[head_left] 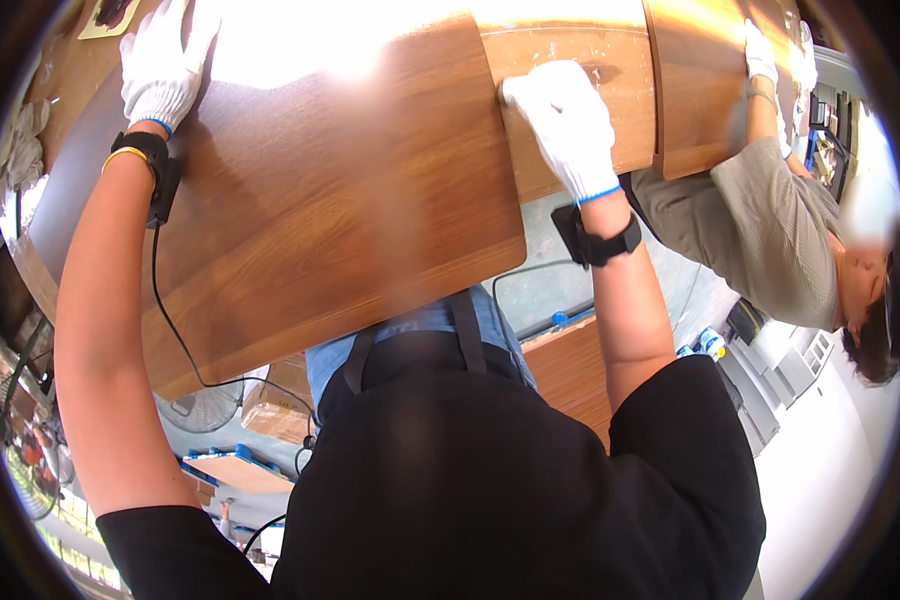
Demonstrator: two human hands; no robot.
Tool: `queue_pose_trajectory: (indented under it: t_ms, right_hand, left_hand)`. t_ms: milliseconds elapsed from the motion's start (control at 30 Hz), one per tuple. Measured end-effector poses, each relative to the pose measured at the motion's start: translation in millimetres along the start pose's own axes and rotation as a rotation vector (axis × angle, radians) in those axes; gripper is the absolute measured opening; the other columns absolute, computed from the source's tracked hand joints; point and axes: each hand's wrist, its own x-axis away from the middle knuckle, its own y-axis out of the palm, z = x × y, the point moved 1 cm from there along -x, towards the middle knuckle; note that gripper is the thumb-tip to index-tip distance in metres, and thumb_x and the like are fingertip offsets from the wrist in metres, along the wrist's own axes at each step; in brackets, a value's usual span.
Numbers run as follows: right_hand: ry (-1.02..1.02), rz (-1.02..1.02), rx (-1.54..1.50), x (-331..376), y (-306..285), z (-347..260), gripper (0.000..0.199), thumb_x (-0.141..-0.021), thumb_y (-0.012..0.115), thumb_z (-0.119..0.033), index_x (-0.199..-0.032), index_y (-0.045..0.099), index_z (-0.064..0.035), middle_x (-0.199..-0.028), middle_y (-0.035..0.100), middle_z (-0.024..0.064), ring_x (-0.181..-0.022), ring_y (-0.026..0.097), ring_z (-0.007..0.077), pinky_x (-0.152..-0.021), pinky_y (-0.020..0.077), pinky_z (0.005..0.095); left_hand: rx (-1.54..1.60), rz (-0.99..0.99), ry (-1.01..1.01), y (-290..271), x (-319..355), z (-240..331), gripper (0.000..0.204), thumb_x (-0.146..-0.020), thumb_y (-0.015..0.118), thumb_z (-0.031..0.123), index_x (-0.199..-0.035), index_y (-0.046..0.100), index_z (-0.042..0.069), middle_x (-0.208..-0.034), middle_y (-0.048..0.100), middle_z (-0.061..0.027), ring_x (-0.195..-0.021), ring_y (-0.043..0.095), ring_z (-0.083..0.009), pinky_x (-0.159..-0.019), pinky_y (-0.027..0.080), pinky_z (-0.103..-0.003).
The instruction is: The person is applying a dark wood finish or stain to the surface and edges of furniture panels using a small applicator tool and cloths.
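A large brown wood-grain panel (pixel 370 190) with rounded corners lies flat in front of me, its far part washed out by glare. My left hand (pixel 165 65), in a white knit glove, rests at the panel's far left with its fingers stretched out. Just past the panel's right edge is my right hand (pixel 570 120), also gloved. Its fingers are curled closed over a lighter wooden surface (pixel 590 55), the fingertips close to the panel's edge. Whatever they may hold is hidden. Black devices are strapped to both wrists.
To the right, a co-worker (pixel 770 230) has a gloved hand (pixel 760 50) on another brown panel (pixel 705 90). A black cable (pixel 160 300) hangs from my left wrist across the panel. Below stand a fan (pixel 205 405) and a cardboard box (pixel 275 405).
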Motion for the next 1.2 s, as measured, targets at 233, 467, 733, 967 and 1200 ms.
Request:
queue_pose_trajectory:
  t_ms: [233, 467, 733, 967, 1200]
  right_hand:
    - [0.065, 0.013, -0.004, 6, 9, 3, 0.029, -0.087, 0.081, -0.030, -0.089, 0.063, -0.0066, -0.076, 0.061, 0.0012, -0.073, 0.058, 0.0141, -0.073, 0.0524, 0.0309]
    - [0.070, -0.013, -0.003, 44, -11, 4, 0.028, -0.087, 0.081, -0.027, -0.086, 0.062, -0.0071, -0.076, 0.058, 0.0020, -0.071, 0.055, 0.0153, -0.073, 0.0525, 0.0311]
    - [0.202, 0.017, -0.006, 43, 1, 0, 0.027, -0.086, 0.080, -0.028, -0.090, 0.063, -0.0071, -0.074, 0.058, 0.0044, -0.070, 0.056, 0.0166, -0.072, 0.0528, 0.0326]
    - [0.301, -0.036, 0.028, 71, -14, -9, 0.025, -0.087, 0.079, -0.027, -0.088, 0.062, -0.0075, -0.072, 0.056, 0.0041, -0.067, 0.052, 0.0151, -0.069, 0.0512, 0.0303]
    - [0.203, 0.069, -0.005, 62, 4, 8, 0.029, -0.088, 0.080, -0.029, -0.089, 0.061, -0.0081, -0.071, 0.056, 0.0031, -0.067, 0.053, 0.0148, -0.068, 0.0509, 0.0311]
  left_hand:
    - [0.008, 0.018, 0.021, 1, -2, -2, 0.065, -0.104, 0.050, 0.056, -0.152, 0.050, 0.012, -0.153, 0.055, -0.0121, -0.142, 0.048, -0.0299, -0.121, 0.029, -0.048]
    - [0.071, 0.006, 0.005, -7, -1, 4, 0.065, -0.104, 0.050, 0.056, -0.152, 0.051, 0.012, -0.151, 0.056, -0.0120, -0.142, 0.048, -0.0292, -0.121, 0.029, -0.049]
    - [0.097, 0.045, 0.009, 3, 0, -3, 0.066, -0.104, 0.049, 0.058, -0.153, 0.049, 0.014, -0.153, 0.055, -0.0116, -0.143, 0.048, -0.0296, -0.121, 0.029, -0.050]
    - [0.045, 0.016, 0.022, 7, 0, -6, 0.065, -0.105, 0.049, 0.057, -0.153, 0.049, 0.014, -0.153, 0.055, -0.0114, -0.143, 0.048, -0.0289, -0.120, 0.030, -0.047]
    - [0.087, 0.030, 0.016, 6, -1, -3, 0.066, -0.105, 0.047, 0.057, -0.153, 0.050, 0.012, -0.152, 0.055, -0.0121, -0.143, 0.048, -0.0287, -0.120, 0.031, -0.046]
